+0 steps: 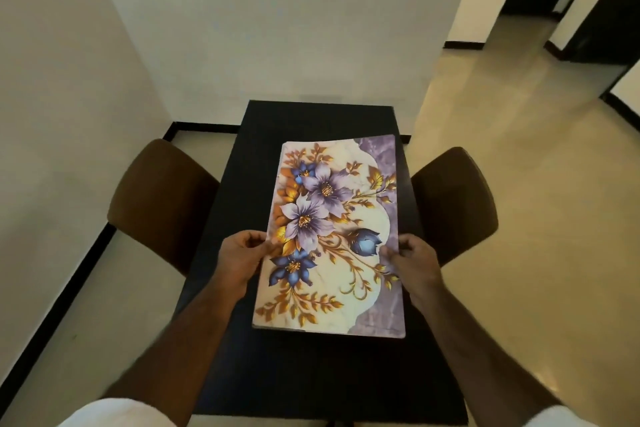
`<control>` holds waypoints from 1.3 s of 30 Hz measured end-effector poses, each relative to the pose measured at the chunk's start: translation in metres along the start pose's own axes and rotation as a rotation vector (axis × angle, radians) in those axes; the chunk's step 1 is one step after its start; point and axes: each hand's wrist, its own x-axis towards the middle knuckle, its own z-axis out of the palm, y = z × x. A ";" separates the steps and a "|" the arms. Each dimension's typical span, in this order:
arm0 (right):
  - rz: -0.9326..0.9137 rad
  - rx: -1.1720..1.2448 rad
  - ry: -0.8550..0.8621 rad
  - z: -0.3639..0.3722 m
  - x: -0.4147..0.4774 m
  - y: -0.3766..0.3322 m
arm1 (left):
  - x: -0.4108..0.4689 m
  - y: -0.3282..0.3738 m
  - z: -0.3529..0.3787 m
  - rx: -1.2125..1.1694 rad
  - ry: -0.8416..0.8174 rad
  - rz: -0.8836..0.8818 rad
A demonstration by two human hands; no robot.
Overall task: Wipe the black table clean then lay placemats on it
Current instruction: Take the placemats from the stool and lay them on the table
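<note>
Placemat (341,291), one, gripped by left hand (239,261), right hand (416,262)

black worktop (311,374) with a floral placemat (332,236) over its middle

the worktop is a long, narrow black rectangle with a dark, matte top. the placemat runs lengthwise along it, closer to the right edge than to the left, and bare black strips show at the near and far edges. it cannot be told whether the placemat lies flat on the worktop or sits slightly lifted off it.
</note>
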 end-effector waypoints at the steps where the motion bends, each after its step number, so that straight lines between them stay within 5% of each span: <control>1: -0.009 -0.050 -0.004 0.010 0.024 0.001 | 0.017 -0.002 0.006 0.029 0.045 -0.008; 9: -0.055 -0.449 -0.065 0.105 0.164 0.014 | 0.133 -0.056 0.025 0.213 0.314 -0.155; 17: -0.008 -0.741 0.017 0.130 0.185 0.047 | 0.159 -0.083 0.033 0.484 0.293 -0.175; 21: -0.159 -0.884 0.145 0.131 0.178 0.052 | 0.157 -0.079 0.039 0.605 0.286 -0.168; 29: -0.492 -0.931 0.192 0.121 0.169 0.067 | 0.165 -0.069 0.049 0.676 0.195 -0.028; 39: -0.752 -0.748 0.280 0.117 0.173 0.085 | 0.164 -0.072 0.056 0.821 0.188 -0.053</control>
